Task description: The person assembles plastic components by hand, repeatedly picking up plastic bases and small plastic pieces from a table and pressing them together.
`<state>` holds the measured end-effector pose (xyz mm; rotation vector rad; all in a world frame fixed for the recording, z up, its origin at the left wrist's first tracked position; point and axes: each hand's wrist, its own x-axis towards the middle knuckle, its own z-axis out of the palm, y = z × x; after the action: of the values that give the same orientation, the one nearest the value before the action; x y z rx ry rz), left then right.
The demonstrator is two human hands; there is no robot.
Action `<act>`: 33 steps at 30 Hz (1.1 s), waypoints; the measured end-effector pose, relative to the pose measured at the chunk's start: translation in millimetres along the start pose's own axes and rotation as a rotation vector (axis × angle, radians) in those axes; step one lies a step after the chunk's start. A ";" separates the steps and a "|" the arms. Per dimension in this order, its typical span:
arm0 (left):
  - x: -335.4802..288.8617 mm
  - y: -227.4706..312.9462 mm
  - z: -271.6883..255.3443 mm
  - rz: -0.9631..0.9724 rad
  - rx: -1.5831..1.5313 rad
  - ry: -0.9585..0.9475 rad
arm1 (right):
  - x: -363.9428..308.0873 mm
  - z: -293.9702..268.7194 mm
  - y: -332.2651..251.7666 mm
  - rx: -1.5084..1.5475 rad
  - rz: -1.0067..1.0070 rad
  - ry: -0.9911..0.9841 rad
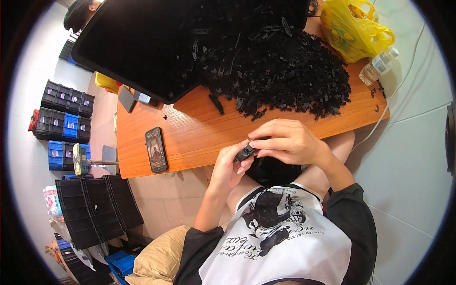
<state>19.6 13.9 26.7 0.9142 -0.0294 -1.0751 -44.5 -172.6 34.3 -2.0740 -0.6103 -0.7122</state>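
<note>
At centre frame, just below the near edge of the wooden table (190, 128), the left hand (228, 168) and right hand (289, 141) both pinch one small black plastic part (245, 153). Keep fingertips opposed, the part level, and pressure even. Draw further pieces from the black pile (289, 71) at upper centre.

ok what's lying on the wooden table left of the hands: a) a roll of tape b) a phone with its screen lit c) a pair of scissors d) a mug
b: a phone with a lit screen lies flat on the wooden table, left of the hands.
</note>
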 end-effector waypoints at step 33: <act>97.9 6.0 -78.1 0.796 1.325 0.641 | -85.2 34.1 1.9 -0.036 0.569 -0.281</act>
<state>108.1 -11.0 -58.5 2.1466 -0.5745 0.1615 -95.7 -159.2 -40.8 -2.2472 -0.1310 -0.1065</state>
